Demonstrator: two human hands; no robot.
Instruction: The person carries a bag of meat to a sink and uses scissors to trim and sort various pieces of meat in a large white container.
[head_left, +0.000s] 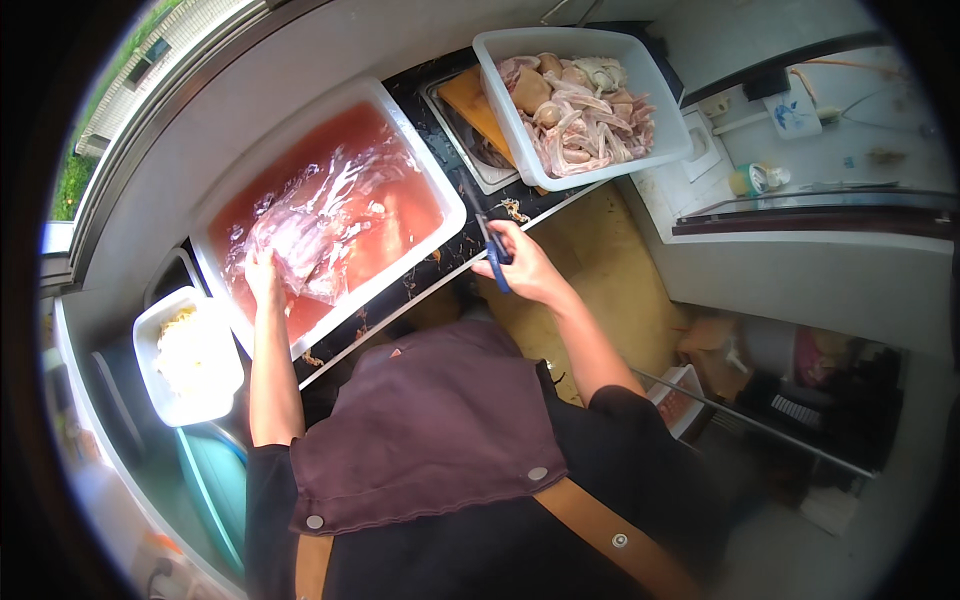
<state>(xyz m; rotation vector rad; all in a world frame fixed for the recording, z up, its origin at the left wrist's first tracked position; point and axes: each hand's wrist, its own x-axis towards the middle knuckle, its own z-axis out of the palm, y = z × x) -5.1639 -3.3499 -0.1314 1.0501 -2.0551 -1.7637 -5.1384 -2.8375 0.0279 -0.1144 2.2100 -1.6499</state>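
My left hand (264, 279) reaches into a large white plastic tub (450, 196) of reddish liquid and holds the edge of a pale, glistening piece of raw meat (296, 236). Part of that piece lies under the liquid, and glare hides its outline. Over the front edge of the dark counter, right of the tub, my right hand (523, 262) holds blue-handled scissors (491, 251), their blades pointing away from me. A second white tub (679, 146), at the back right, holds raw meat pieces (581, 112).
Between the tubs sits a metal tray (499, 177) with an orange-brown board (476, 109) across it. A small white container (146, 375) with pale yellow contents stands at the left, above a teal basin (214, 487). The black patterned counter (409, 281) has a pale front edge.
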